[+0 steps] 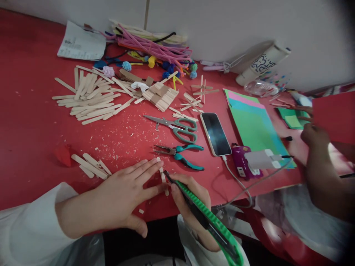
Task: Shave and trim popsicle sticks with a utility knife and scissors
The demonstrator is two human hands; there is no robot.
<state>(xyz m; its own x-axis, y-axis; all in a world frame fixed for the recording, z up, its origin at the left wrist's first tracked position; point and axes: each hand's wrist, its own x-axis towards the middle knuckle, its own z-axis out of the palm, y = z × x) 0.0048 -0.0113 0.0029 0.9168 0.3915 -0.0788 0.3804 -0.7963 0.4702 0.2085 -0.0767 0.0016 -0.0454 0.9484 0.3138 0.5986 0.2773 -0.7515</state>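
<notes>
My left hand (130, 192) lies flat with fingers spread, its fingertips pressing a craft stick (162, 175) against the red table. In my right hand (191, 199) is a green and black utility knife (206, 216), its tip at the stick's side. Left of my left hand lie several short stick pieces (90, 166) and a small red scrap (63, 155). Just beyond my hands are teal-handled pliers (180, 153) and grey-green scissors (177, 125). Wood shavings (119, 138) are strewn over the tabletop around them.
A pile of craft sticks (88, 96), a taped stick panel (161, 96) and pink pipe cleaners (152, 46) lie at the back. To the right are a phone (215, 133) on a cable, coloured paper (255, 122) and a tumbler (262, 64). Another person's hand (316, 138) holds red paper (335, 116).
</notes>
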